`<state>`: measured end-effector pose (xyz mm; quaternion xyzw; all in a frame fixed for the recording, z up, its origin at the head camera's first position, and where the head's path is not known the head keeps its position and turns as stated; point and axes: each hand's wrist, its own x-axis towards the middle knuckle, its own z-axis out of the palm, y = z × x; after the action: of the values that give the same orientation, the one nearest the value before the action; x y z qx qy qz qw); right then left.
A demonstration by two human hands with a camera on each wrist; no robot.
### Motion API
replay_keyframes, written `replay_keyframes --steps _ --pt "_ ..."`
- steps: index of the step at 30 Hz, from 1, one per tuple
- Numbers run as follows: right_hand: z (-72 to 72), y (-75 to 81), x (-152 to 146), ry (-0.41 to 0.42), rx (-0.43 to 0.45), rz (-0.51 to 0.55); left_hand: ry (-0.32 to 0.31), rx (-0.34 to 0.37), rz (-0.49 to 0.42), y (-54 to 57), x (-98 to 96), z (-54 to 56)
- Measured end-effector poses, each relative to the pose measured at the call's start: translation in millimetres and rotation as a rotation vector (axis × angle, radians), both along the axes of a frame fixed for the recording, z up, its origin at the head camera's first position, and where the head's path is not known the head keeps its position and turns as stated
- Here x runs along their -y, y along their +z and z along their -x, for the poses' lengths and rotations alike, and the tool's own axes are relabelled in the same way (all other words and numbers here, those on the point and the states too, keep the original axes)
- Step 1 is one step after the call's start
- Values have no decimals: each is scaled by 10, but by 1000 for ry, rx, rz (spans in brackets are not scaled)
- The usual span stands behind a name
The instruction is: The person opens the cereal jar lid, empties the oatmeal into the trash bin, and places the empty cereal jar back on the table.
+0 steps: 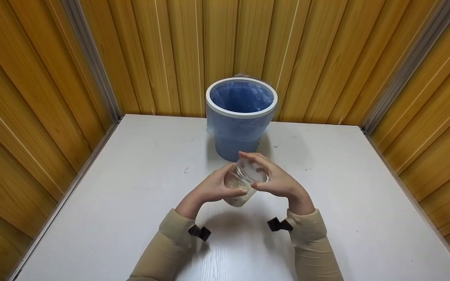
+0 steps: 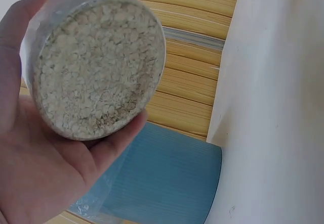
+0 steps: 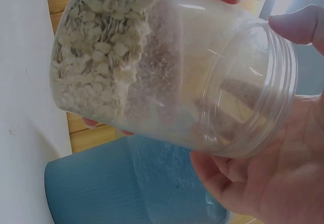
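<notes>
A clear jar (image 1: 236,200) with pale flakes like rolled oats in its lower part is held tilted above the table. My left hand (image 1: 215,187) grips the jar's body, thumb on the near side and fingers behind. In the left wrist view the jar's flake-covered bottom (image 2: 101,72) faces the camera. The right hand (image 1: 281,181) curves thumb and fingers round the ringed mouth end. Through the right wrist view, the flakes (image 3: 96,52) lie toward the base, and the ringed end (image 3: 253,92) looks see-through; whether a clear lid sits on it I cannot tell.
A blue bin (image 1: 234,134) with a white rim and a clear liner stands just beyond the hands, near the back wall. Small crumbs (image 1: 186,170) lie on the white table (image 1: 131,218). Wood-patterned panels (image 1: 170,58) enclose its back and sides.
</notes>
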<state>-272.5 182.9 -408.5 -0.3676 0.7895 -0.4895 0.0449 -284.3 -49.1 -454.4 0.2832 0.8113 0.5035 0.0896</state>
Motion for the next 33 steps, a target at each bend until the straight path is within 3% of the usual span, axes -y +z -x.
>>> replay_keyframes --steps 3,6,10,14,17,22,25,28,33 --pt "6 0 -9 33 1 32 12 -5 -11 -3 -12 5" --pt "13 3 -6 6 24 48 37 -35 -8 2 -30 -3" --pt "13 22 31 -145 89 12 100 -111 40 14 -58 -26" --pt "-1 42 87 -341 214 -57 183 -212 123 10 -90 -53" --pt "-1 40 122 -427 314 -96 237 -312 219 -1 -116 -73" --pt "17 10 160 -444 373 -142 296 -532 385 -25 -154 -101" --pt "26 -13 170 -435 373 -149 318 -640 438 -46 -174 -109" --pt "31 -29 173 -433 355 -162 332 -686 463 -63 -185 -111" --pt "26 -24 174 -459 314 -225 329 -674 473 -61 -183 -114"
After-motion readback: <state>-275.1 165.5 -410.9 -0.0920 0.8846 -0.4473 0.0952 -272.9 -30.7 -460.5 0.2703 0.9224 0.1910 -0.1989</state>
